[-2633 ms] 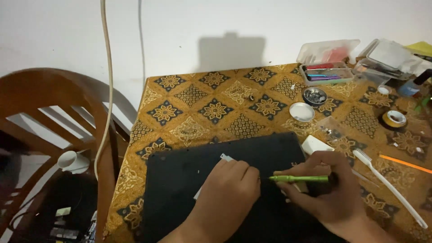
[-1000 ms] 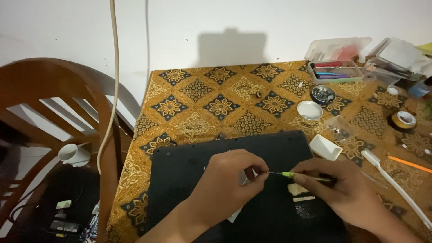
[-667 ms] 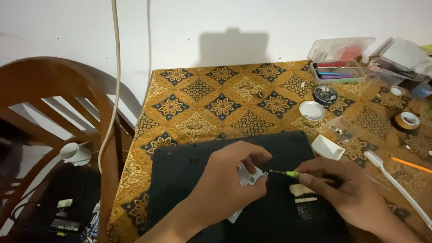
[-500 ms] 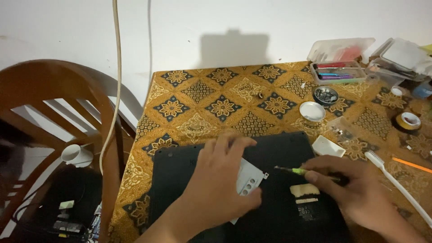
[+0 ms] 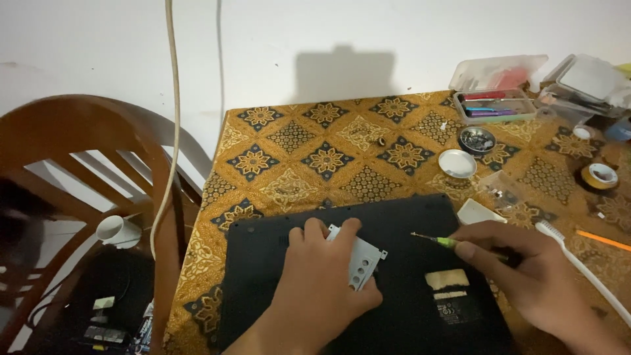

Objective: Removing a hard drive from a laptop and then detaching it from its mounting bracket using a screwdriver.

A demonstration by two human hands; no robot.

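Lifted off the laptop (image 5: 394,276), bracket (image 5: 358,260) now in left hand (image 5: 322,289).

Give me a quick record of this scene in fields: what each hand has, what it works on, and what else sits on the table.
Left hand: lifting a small grey metal bracket with holes
Right hand: gripping a green-handled screwdriver, tip off the surface
Work piece: black laptop, underside up
Surface: table under a patterned gold cloth
Nearby: white round lid, tape roll, clear plastic box
Beside table: wooden chair
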